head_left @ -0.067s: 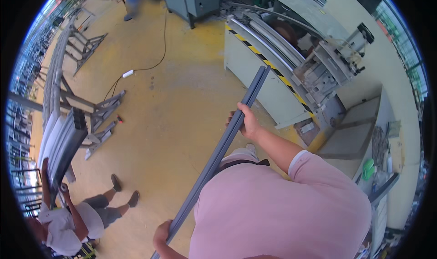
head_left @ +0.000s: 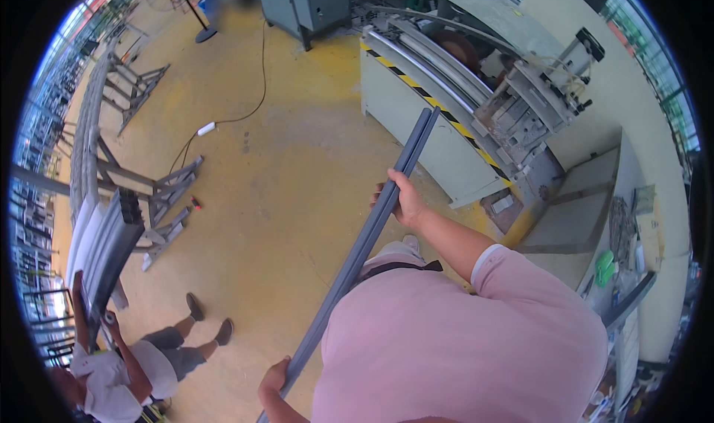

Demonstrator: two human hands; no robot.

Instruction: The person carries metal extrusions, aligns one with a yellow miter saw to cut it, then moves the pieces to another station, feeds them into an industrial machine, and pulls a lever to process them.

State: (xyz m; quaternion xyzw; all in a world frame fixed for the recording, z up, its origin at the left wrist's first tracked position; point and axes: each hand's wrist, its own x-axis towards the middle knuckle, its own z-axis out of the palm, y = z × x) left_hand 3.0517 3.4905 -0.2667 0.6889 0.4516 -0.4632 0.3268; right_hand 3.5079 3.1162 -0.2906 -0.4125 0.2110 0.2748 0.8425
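Two long, dark grey profile bars [head_left: 355, 256] run side by side, slanting from the lower left up toward the machine in front of me. My right hand [head_left: 404, 201] is wrapped round them near their far ends. Lower down, my left hand [head_left: 274, 382] grips the same bars, its fingers partly hidden behind them. The near ends pass out of the picture at the bottom. The bars' far tips overlap the front of the light grey machine [head_left: 416, 137] in this view; whether they touch it I cannot tell.
At left a co-worker [head_left: 137, 363] handles a stack of long bars [head_left: 104, 248] on a metal rack [head_left: 104, 159]. A cable with a white power strip [head_left: 206, 128] lies on the yellow floor. A grey cabinet [head_left: 320, 14] stands ahead; a metal bin [head_left: 576, 200] stands right.
The view has shifted slightly, with the machine a little farther left in it. My left hand and the near part of the bars appear slightly farther right; my grip is unchanged.
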